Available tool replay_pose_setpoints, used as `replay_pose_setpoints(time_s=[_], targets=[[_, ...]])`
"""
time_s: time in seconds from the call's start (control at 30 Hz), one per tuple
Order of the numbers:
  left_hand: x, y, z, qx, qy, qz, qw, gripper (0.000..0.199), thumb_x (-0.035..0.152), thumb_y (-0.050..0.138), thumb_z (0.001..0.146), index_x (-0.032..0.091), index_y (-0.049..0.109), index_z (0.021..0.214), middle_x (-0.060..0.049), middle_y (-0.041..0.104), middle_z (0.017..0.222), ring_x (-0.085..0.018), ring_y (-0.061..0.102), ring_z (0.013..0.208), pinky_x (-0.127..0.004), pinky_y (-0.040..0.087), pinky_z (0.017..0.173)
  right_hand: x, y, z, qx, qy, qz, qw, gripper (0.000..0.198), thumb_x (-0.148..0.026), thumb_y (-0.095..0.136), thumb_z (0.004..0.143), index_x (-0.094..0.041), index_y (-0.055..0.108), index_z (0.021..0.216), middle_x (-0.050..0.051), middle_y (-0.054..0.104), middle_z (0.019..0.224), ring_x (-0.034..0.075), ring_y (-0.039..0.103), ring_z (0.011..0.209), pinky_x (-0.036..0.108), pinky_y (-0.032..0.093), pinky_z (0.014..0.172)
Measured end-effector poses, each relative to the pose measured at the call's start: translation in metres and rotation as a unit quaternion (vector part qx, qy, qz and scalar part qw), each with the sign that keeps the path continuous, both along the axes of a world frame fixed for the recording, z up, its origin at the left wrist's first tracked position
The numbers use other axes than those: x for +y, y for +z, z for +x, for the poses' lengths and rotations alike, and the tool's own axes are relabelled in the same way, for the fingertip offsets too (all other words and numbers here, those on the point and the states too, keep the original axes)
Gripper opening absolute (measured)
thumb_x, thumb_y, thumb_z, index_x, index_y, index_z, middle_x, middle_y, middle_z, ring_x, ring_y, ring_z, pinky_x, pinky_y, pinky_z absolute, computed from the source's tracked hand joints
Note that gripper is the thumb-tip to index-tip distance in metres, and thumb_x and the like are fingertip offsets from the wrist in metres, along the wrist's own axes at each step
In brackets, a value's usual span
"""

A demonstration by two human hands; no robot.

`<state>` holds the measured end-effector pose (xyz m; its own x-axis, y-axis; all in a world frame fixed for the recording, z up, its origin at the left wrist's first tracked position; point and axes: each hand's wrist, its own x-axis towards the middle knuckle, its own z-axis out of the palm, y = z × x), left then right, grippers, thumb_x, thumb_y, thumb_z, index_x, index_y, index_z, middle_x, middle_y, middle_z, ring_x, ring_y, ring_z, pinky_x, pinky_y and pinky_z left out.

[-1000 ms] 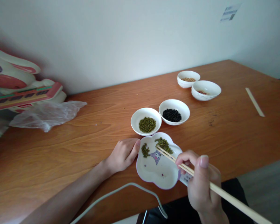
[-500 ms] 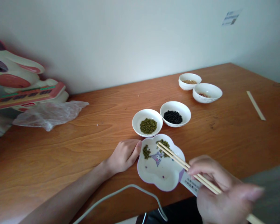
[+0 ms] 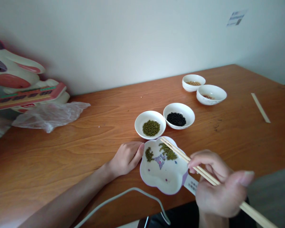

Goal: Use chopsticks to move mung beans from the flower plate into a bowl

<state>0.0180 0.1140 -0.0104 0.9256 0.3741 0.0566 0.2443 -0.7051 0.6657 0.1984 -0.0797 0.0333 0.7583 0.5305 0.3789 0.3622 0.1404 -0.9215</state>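
My right hand grips a pair of wooden chopsticks; their tips hang above the far edge of a flower-shaped plate. Whether a bean sits between the tips is too small to tell. On the plate, which bears a cartoon print, lie two groups of green mung beans. At the plate's left rim my left hand is closed, thumb and curled fingers against the edge. Just behind the plate stands a white bowl of mung beans, with a white bowl of black beans beside it.
Farther right are a bowl of tan grains and a bowl with a few reddish bits. A paper chopstick sleeve or flat strip lies at right. Clear plastic bag and a cow-shaped toy stand left. A pale cable crosses the front.
My right hand has moved slightly up and left with the chopsticks. Their tips have gone from over the mung beans to the plate's far rim. My left hand stays in place.
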Motion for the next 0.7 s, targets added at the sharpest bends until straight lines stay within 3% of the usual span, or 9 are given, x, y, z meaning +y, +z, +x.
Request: replay_pose_setpoints(time_s=[0.2,0.4,0.7], targets=[[-0.001,0.002,0.000,0.004,0.002,0.000,1.000,0.039,0.033,0.030,0.114,0.020,0.043,0.080,0.001,0.054,0.076,-0.013,0.048,0.067,-0.028,0.040,0.071,-0.015,-0.008,0.005,-0.004,0.070,-0.077,0.995,0.083,-0.071,0.013,0.106,-0.021,0.067,0.066,0.004,0.061,0.058,0.018,0.057,0.055,0.032,0.037,0.050],[-0.001,0.002,0.001,0.001,0.000,0.003,1.000,0.040,0.033,0.029,0.114,0.020,0.043,0.079,0.000,0.053,0.075,-0.014,0.048,0.066,-0.028,0.040,0.070,-0.008,-0.003,-0.006,0.054,0.073,-0.124,0.988,0.078,-0.074,0.018,0.105,-0.021,0.062,0.068,0.002,0.054,0.058,0.016,0.049,0.055,0.033,0.031,0.054],[0.000,0.001,0.001,0.003,0.001,0.003,1.000,0.040,0.033,0.029,0.114,0.020,0.044,0.079,0.000,0.054,0.077,-0.014,0.049,0.068,-0.029,0.041,0.072,-0.006,-0.001,-0.006,0.029,0.076,-0.167,0.983,0.076,-0.069,0.017,0.108,-0.021,0.063,0.071,0.001,0.054,0.058,0.015,0.050,0.054,0.032,0.033,0.054]])
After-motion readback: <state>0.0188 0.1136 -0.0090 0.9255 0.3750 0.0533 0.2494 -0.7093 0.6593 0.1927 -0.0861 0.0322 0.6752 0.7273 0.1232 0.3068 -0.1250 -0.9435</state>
